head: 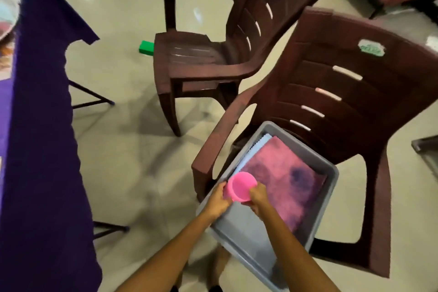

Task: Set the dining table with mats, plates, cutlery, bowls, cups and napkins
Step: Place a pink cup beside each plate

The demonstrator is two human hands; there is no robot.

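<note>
2 brown chairs (237, 38) stand on the pale floor beside the table (40, 149), which runs down the left edge under a purple cloth; a plate (7, 7) shows at its top corner, blurred. The nearer chair (343, 102) carries a grey bin (329, 187) on its seat, tilted toward the person. Inside lie a pink cloth (284, 187) and a pale blue sheet (258, 147) tucked under it along the left wall, probably mats or napkins, though which I cannot tell. A small green block (146, 48) sits on the floor behind the far chair.

Over the bin's near-left corner, both hands hold 1 pink cup (240, 186), mouth toward the camera. The left hand (219, 201) curls round its left side; the right hand (259, 199) pinches its right rim and base.

The step in hand looks like fetching cups from the bin. Next, the cup must travel left, well away from the bin, to the table, and be stood upright at a place setting; 1 hand would do, freeing the other for the cloths.
</note>
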